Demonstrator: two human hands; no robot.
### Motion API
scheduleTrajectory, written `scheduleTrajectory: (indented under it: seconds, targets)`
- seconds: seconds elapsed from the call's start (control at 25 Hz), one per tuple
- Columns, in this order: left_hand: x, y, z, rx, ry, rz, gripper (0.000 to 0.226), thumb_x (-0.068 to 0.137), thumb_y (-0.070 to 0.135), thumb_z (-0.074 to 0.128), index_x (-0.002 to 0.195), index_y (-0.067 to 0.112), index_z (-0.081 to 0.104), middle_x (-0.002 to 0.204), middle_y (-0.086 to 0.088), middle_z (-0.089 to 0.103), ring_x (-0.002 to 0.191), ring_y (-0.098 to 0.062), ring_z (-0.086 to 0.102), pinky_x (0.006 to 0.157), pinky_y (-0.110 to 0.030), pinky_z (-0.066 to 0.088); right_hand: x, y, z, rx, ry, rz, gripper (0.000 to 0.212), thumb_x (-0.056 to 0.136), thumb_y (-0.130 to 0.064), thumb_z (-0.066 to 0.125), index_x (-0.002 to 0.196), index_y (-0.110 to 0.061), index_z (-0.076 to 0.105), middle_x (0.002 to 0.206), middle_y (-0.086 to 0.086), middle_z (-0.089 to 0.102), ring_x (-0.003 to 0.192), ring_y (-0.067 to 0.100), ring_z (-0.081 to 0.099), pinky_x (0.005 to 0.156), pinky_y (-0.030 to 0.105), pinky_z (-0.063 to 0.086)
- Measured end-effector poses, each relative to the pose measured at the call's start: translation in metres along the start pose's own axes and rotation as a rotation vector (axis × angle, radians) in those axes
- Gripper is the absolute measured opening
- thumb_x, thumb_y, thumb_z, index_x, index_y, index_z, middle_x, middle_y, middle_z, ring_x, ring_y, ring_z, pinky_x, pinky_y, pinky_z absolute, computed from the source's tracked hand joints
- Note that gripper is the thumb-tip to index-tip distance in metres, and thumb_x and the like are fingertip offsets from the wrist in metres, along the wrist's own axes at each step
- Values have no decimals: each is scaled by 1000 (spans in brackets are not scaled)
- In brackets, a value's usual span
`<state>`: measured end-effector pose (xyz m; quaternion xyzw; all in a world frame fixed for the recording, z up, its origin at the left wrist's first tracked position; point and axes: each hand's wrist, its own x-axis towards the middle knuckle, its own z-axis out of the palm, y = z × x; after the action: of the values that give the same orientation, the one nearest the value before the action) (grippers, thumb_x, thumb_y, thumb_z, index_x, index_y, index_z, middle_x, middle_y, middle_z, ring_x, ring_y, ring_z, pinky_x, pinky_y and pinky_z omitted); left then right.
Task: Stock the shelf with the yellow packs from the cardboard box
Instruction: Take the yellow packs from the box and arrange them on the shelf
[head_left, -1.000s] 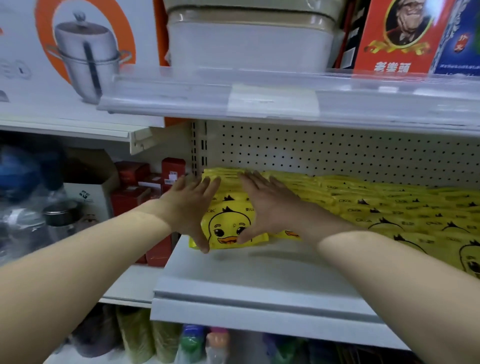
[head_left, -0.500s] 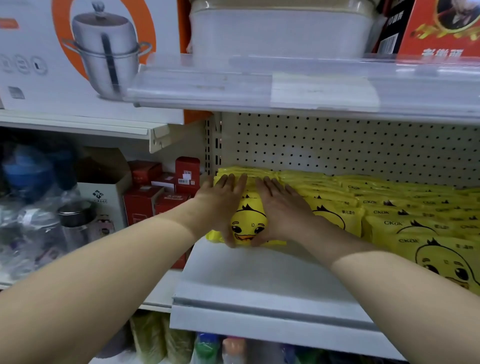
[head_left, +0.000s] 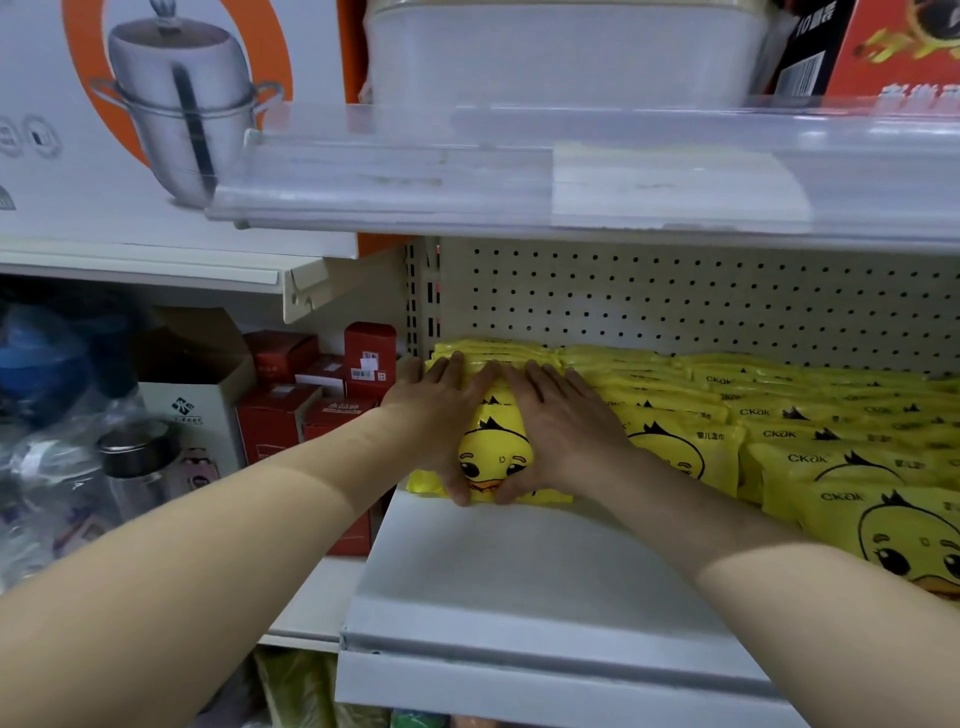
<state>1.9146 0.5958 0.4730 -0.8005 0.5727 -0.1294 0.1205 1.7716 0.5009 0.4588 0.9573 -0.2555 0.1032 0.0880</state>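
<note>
A yellow pack with a duck face (head_left: 494, 453) stands at the left end of the grey shelf (head_left: 519, 582), leaning back on a row of like packs. My left hand (head_left: 441, 410) lies flat on its left half with fingers straight, thumb at the pack's lower edge. On its right half my right hand (head_left: 563, 426) presses the same way, its thumb meeting the left one. More rows of yellow packs (head_left: 789, 447) fill the shelf to the right, up to the pegboard back. No cardboard box is in view.
The front strip of the grey shelf is bare. An upper shelf edge with a clear price rail (head_left: 571, 171) hangs just above my hands. Red boxes (head_left: 332, 410) and bottles (head_left: 130, 467) fill the neighbouring bay on the left.
Both hands have slid the duck pack deeper into the shelf and drawn closer together, so the fingertips and thumbs now meet over it. The camera has moved nearer.
</note>
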Motion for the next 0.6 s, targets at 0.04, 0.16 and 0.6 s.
scheduleTrajectory:
  seconds: [0.04, 0.16, 0.6]
  targets:
    - [1, -1, 0, 2, 8, 4, 158, 37, 74, 82, 152, 25, -15, 160, -15, 8, 147, -33, 15, 116, -52, 18, 0, 0, 0, -1, 10, -1, 147, 51, -80, 75, 156, -17, -6, 165, 10, 4, 153, 24, 2, 124, 41, 0]
    - [3, -2, 2, 10, 29, 15, 157, 38, 73, 82, 152, 26, -16, 159, -16, 8, 145, -35, 18, 114, -53, 20, 0, 0, 0, -9, 18, -1, 147, 50, -79, 76, 156, -17, -6, 165, 10, 5, 153, 24, 2, 124, 41, 0]
    - [6, -4, 4, -35, 34, -1, 152, 42, 66, 85, 152, 30, -13, 160, -13, 8, 146, -33, 17, 115, -56, 20, 8, -4, 3, -27, -1, 48, 145, 51, -77, 77, 156, -20, -5, 165, 9, 5, 153, 23, 3, 124, 43, -2]
